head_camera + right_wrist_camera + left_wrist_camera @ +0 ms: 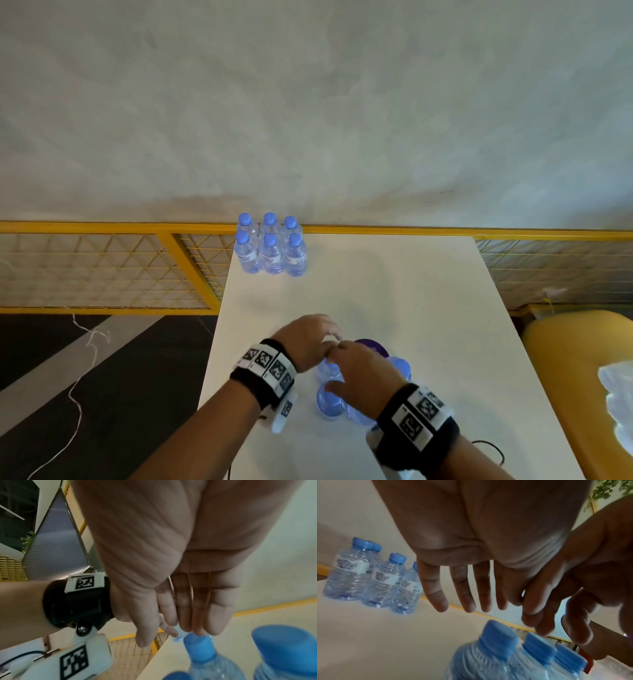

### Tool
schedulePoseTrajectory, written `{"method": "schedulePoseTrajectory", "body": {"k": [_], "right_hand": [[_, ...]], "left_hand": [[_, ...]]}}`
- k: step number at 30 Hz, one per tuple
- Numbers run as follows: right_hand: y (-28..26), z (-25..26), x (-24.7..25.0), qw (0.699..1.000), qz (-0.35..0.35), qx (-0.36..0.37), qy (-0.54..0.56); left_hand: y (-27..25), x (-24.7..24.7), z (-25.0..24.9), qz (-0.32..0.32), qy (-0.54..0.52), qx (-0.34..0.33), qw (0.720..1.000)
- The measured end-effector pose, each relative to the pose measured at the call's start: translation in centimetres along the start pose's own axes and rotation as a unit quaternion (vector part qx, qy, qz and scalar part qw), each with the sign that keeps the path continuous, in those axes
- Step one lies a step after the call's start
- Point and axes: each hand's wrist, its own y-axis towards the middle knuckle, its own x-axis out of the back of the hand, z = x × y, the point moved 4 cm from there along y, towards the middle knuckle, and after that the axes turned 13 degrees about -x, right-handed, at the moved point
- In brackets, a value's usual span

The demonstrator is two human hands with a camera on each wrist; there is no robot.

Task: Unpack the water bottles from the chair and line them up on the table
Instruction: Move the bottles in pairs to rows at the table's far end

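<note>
Six small clear water bottles with blue caps (270, 248) (368, 577) stand in two rows of three at the white table's (394, 291) far left corner. A near cluster of the same bottles (330, 401) (488, 655) (205, 662) stands upright close to the table's front. Both hands hover over this cluster. My left hand (308, 337) (471, 595) has straight, spread fingers above the caps and holds nothing. My right hand (359, 370) (197, 608) has straight fingers together, tips touching one blue cap (199, 647). The hands hide part of the cluster.
A yellow chair (565, 359) with crumpled clear plastic wrap (616, 394) stands right of the table. A dark purple round thing (371, 346) lies just behind my right hand. A yellow mesh railing (102, 270) runs behind the table, and dark floor lies to the left.
</note>
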Motion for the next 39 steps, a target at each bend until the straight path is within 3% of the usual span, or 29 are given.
{"method": "schedulePoseTrajectory", "body": {"k": [3,9,14,22,29,34,39], "right_hand": [[-1.8,-0.3,-2.2,1.000,0.011,0.008,-0.022],[-2.8,-0.2,-5.4,0.995,-0.032,0.010,-0.097],[-2.8,0.6,-4.9,0.991,-0.063,0.019,-0.120],[-1.8,0.5,-5.1,0.989,-0.024,0.047,-0.137],[2.3,-0.1,0.6,0.996,-0.071,0.047,-0.024],[8.0,-0.2,6.0,0.995,-0.096,-0.007,0.018],[15.9,-0.9,8.0,0.991,-0.098,-0.081,0.037]], "left_hand": [[-1.3,-1.4,-1.2,0.026,0.001,0.042,0.999],[-2.3,-3.0,-2.2,0.058,0.035,0.118,0.991],[-2.2,-3.0,-2.5,0.034,0.067,0.134,0.988],[-1.5,-2.0,-1.0,-0.009,0.112,0.126,0.986],[3.2,4.9,0.9,-0.084,0.111,0.138,0.980],[8.4,9.8,4.2,-0.124,0.093,0.155,0.976],[12.8,12.9,9.1,-0.117,0.142,0.182,0.966]]}}
